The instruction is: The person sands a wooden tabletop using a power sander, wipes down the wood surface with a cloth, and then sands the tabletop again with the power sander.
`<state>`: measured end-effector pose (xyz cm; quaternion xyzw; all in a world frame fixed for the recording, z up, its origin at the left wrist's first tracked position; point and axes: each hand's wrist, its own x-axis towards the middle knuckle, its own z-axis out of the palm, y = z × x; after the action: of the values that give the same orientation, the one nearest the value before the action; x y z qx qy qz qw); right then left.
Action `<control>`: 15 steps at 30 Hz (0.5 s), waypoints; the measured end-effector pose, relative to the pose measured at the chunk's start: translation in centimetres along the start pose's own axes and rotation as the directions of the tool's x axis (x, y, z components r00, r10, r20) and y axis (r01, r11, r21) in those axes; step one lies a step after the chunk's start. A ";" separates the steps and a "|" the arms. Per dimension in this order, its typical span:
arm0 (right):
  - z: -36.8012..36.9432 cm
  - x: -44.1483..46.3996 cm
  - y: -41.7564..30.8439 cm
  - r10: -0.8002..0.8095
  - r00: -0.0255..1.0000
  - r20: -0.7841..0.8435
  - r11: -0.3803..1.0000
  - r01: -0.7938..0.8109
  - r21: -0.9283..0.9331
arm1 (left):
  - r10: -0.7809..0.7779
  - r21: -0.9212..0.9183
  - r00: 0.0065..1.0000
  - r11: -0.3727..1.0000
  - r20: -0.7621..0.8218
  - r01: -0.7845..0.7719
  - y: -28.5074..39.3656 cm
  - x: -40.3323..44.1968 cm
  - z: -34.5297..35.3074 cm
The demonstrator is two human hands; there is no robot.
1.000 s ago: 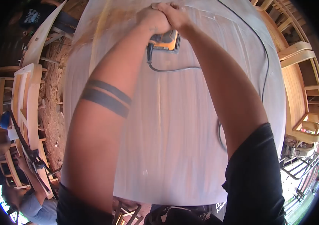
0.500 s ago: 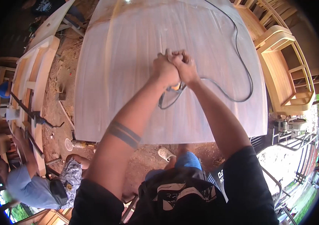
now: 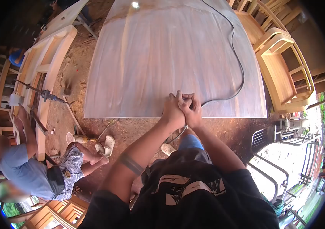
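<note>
A broad wooden panel point(image 3: 170, 65) with a pale, dusty surface lies before me. At its near edge, my left hand point(image 3: 173, 110) and my right hand point(image 3: 193, 111) are closed and pressed together, fingers overlapping. They grip a corded power tool whose body is hidden beneath them, so its kind cannot be made out. A dark cord point(image 3: 242, 72) curves from the hands across the panel's right side to its far edge. Another stretch of cord hangs below my wrists.
A seated person point(image 3: 32, 164) works at the left beside a long wooden frame point(image 3: 51, 72). Wooden chair frames point(image 3: 284, 72) stand at the right. On the dirt floor lie a yellowish power tool point(image 3: 82, 138) and a white round lid point(image 3: 70, 137). Metal-framed seating point(image 3: 273, 168) stands lower right.
My clasped hands have pulled back from the panel's middle to its near edge, bringing the tool with them. The view has shifted, showing more floor and the seated person's feet.
</note>
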<state>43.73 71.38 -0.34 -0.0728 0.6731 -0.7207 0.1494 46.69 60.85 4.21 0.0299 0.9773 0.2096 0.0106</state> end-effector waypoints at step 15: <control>5.6 15.5 -1.4 -0.006 0.995 0.096 0.994 -0.005 0.112 | -0.112 0.091 0.987 0.988 -0.117 0.123 -9.8 11.4 -2.8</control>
<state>30.65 61.29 0.01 -0.0993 0.6237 -0.7529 0.1852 34.67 51.56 2.63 -0.0391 0.9854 0.1620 -0.0334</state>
